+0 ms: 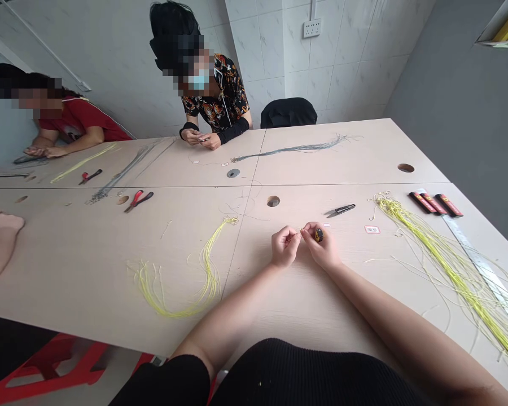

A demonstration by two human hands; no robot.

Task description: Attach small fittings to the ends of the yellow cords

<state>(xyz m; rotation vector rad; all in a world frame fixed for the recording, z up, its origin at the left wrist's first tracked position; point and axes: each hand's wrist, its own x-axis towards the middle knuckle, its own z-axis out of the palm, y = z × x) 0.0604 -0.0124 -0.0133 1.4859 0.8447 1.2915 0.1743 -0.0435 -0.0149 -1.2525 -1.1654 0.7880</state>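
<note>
1. White tiled walls (317, 67) are meeting a grey wall at the far corner, with a wall socket (312, 27) mounted high on the tiles.
2. Pale wood-look tables are forming one long surface (355, 152), with a black chair (288, 113) standing at its far edge and a red plastic stool (46, 366) showing below the near edge.
3. Two co-workers are sitting beyond it: one in a dark patterned shirt (211, 101), working with both hands at the far edge, and one in a red shirt (68, 121) at the left. Another person's forearm (0, 231) is resting at the left edge.
4. Grey wire bundles (288, 149) are lying towards the far side, while a loop of yellow cord (173, 282) is curving left of the hands.
5. A larger yellow cord bundle (457, 282) is spreading across a steel ruler (482, 265) on the right, below three red-and-black tubes (435, 203).
6. Black-handled snips (340, 210) are lying just beyond the hands, and red-handled pliers (138, 201) are lying farther left.
7. Both hands are closing narrowly together above the surface. The left hand (284, 246) is pinching a tiny piece, too small to identify, and the right hand (319, 245) is gripping a small black-and-yellow object (319, 235) against its fingers.
</note>
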